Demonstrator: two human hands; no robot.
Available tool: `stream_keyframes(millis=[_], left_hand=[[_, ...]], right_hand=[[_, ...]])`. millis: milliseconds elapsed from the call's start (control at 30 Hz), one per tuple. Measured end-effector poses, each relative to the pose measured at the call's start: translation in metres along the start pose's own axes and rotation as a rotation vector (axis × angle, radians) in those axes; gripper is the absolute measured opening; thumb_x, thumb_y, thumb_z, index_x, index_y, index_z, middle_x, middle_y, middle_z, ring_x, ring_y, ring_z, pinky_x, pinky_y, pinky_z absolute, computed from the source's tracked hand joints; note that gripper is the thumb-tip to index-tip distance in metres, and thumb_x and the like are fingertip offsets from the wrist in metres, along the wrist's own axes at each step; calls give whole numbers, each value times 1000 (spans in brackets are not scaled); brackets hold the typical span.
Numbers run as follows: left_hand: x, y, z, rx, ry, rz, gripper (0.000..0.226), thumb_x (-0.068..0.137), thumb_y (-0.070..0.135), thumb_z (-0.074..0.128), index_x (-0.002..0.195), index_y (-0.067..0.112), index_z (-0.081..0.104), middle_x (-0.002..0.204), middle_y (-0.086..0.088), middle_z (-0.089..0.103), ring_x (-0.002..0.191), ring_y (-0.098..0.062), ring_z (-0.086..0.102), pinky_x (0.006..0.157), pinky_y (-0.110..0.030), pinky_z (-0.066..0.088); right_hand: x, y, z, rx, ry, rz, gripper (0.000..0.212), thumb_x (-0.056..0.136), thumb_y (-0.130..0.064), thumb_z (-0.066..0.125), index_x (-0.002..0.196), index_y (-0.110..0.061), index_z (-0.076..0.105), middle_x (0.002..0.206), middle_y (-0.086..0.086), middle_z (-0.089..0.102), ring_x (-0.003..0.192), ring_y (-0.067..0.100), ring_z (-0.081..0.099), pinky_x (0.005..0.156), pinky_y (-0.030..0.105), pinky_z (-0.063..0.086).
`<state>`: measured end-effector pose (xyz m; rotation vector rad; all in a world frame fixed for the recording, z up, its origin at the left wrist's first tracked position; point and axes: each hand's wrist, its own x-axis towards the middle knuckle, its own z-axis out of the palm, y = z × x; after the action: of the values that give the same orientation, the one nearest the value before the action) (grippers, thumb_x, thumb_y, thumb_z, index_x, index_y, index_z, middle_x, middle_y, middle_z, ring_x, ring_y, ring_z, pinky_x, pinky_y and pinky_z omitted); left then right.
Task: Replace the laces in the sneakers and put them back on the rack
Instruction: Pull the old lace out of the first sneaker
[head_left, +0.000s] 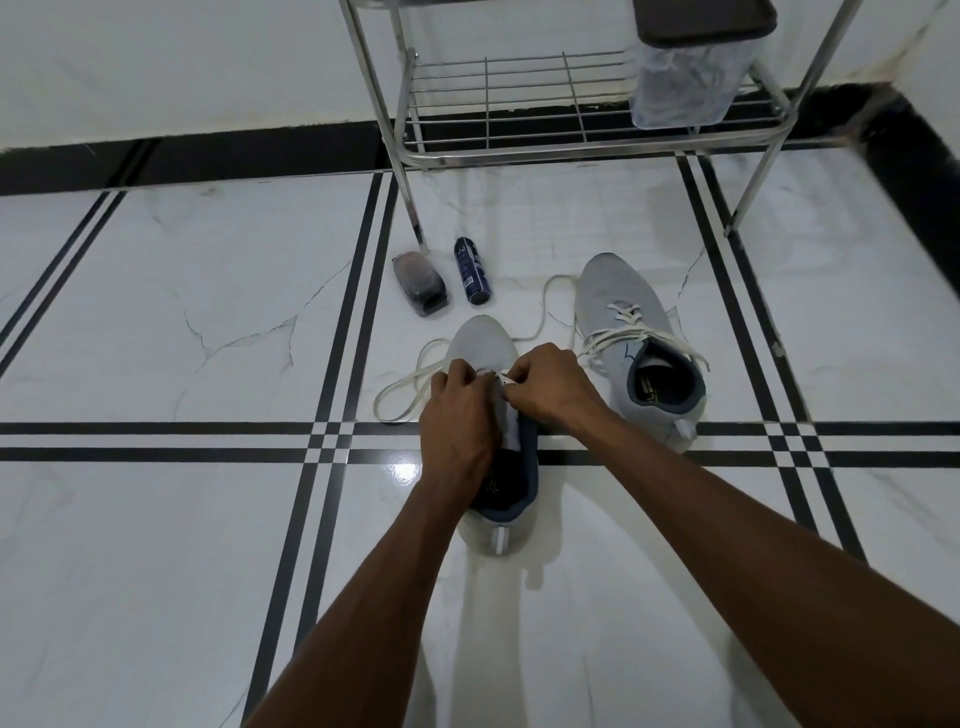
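Our left hand (457, 410) and right hand (545, 387) pinched the limp lace (410, 382) over the near sneaker (480, 340); its slack trailed toward nine o'clock, best held near the tip.

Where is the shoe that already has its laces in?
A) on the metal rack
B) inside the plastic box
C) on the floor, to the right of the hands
C: the laced sneaker sits on the tiled floor, right of the sneaker both hands are working on.
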<state>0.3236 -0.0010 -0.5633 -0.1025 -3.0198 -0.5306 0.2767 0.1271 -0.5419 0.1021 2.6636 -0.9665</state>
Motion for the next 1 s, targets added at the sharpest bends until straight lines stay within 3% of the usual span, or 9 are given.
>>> stream_keyframes(millis=[167,300,500,600,667,767,867,933,1000], left_hand=[[9,-8,6,-142,-58,-20,18,91,20,64,105,8,63,111,-10,53,104,-28,49,74,-36,43],[20,-14,5,-342,-60,-55,13,90,17,66,86,8,58,89,-7,54,82,-27,53,67,-34,36],[23,-24,0,-708,177,-491,16,93,23,69,90,13,57,84,0,64,78,-16,58,72,-36,47],[24,-15,-5,-534,132,-270,29,90,19,70,116,17,60,113,1,62,101,-16,57,82,-34,49],[27,-11,-6,-219,79,-58,34,90,21,69,125,21,64,121,1,62,113,-21,53,87,-36,45],[30,-9,-9,184,58,93,20,95,25,56,98,24,77,96,0,69,97,-27,57,83,-39,30],[29,-10,-3,313,97,145,12,86,16,60,78,19,68,79,-2,66,86,-29,55,83,-43,30],[30,-16,0,263,178,44,6,83,11,60,83,15,65,84,-5,65,89,-30,55,84,-46,35],[33,-17,-12,0,276,-337,16,94,18,52,100,9,63,100,-10,63,99,-31,57,85,-48,42]], right_hand=[[-2,3,4,-4,1,-4,18,80,-28,70,81,-12,80,78,8,74,75,24,69,68,36,59],[-3,5,3,3,62,-16,18,77,-32,72,81,-17,81,80,5,76,77,23,69,72,37,60],[0,6,-2,11,56,9,13,81,-25,69,83,-21,81,87,2,77,85,22,70,74,32,58],[-2,8,-3,10,55,-1,13,81,-27,71,86,-22,82,88,1,78,85,22,70,75,33,59],[-2,6,-5,15,43,-17,13,81,-26,72,87,-21,82,88,2,78,85,21,70,76,34,59],[-2,5,-5,1,35,-15,14,80,-26,72,85,-18,83,86,4,78,83,23,70,75,36,60],[-3,7,-4,33,27,19,13,76,-26,71,77,-18,81,76,3,76,74,22,71,68,38,62],[-3,9,-4,44,27,22,13,73,-24,69,74,-17,81,73,2,75,71,21,71,65,40,63],[-3,10,-6,34,35,13,14,73,-22,68,71,-17,80,71,1,75,70,21,70,65,40,62]])
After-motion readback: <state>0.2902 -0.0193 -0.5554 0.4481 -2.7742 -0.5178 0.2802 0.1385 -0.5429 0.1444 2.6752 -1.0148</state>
